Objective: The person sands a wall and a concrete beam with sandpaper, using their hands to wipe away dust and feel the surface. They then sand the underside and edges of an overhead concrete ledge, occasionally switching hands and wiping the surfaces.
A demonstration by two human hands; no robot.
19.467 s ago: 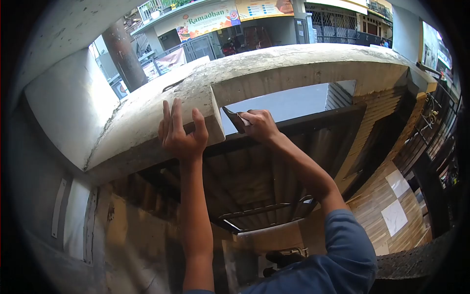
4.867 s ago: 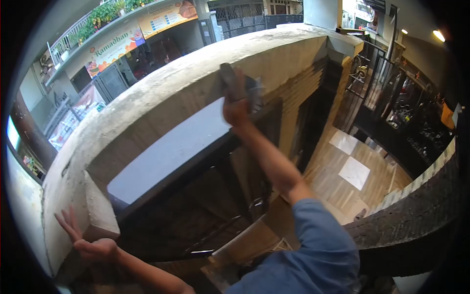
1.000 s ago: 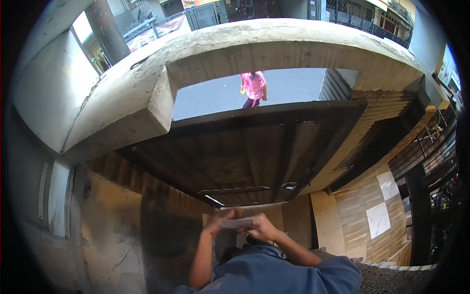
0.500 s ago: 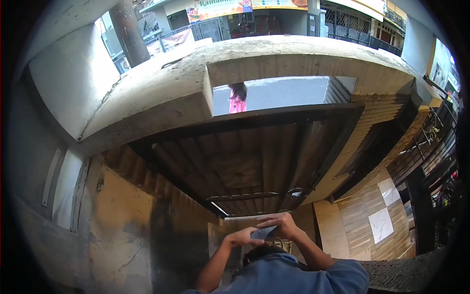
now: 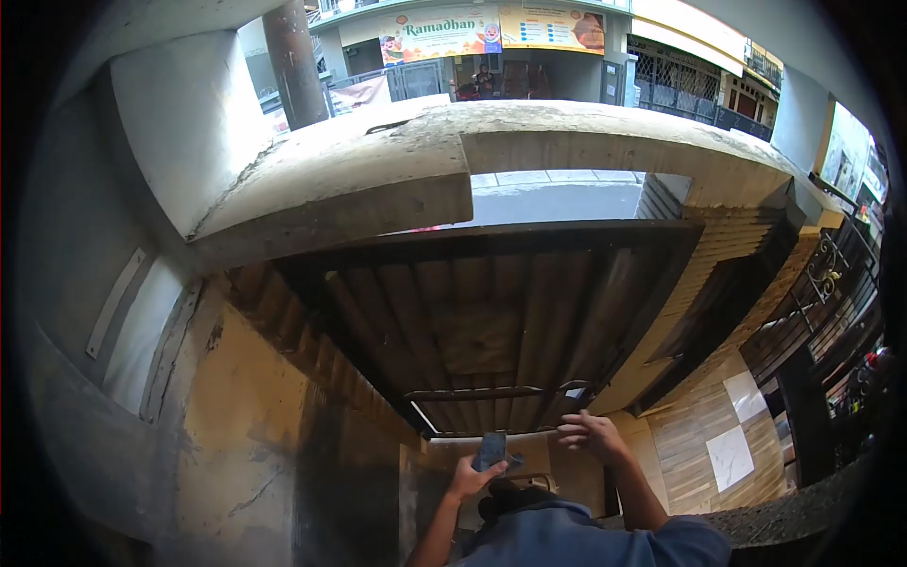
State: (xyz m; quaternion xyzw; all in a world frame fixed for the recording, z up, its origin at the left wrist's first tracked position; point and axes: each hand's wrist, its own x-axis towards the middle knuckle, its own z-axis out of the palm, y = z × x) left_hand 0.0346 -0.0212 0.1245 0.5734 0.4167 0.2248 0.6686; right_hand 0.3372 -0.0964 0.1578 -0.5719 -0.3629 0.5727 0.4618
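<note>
In my left hand (image 5: 470,477), low in the middle of the view, is a dark flat smartphone (image 5: 490,451) tilted upright, its face towards me. My fingers and thumb wrap round its lower part. Apart from it, to the right, my right hand (image 5: 588,435) is raised with its fingers stretched out and nothing in them. Just beyond both hands stands a dark brown slatted gate (image 5: 482,317), with a horizontal bar near its bottom.
A thick concrete beam (image 5: 331,194) runs above the gate. On the left is a stained yellow wall (image 5: 241,397); on the right, a wood-patterned tiled floor (image 5: 694,444) leads to an ornate metal railing (image 5: 827,269). Across the street hangs a Ramadhan banner (image 5: 439,33).
My right hand has come off the phone and moved right, fingers opening. My left hand keeps the phone, now turned upright. My view has tilted up slightly; the person in pink outside is almost hidden.
</note>
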